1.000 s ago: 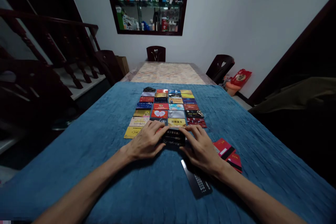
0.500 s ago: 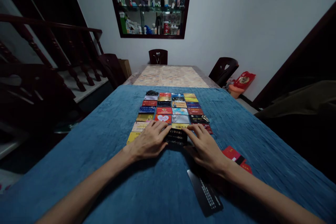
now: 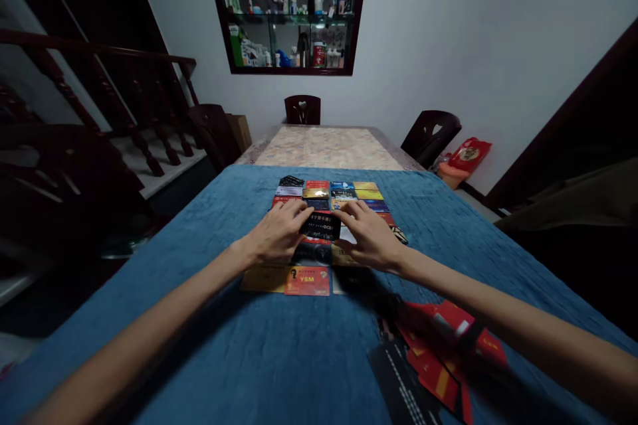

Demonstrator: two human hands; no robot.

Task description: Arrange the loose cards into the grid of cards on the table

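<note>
A black card with light lettering is held up between my two hands, tilted with its face towards me. My left hand pinches its left edge, thumb below and fingers above. On the right edge, my right hand grips it the same way. Beneath and behind lie rows of cards on the blue cloth, partly hidden by my hands. In the nearest row are a yellow card, a red card marked YSM and a dark card in shadow.
Loose red cards and a black card with white print lie in a pile below my right forearm. The blue cloth covers the near table. Chairs stand around the far end.
Both hands have lifted the black card and carried it away from me over the rows. The nearest row and more of the loose pile have come into view.
</note>
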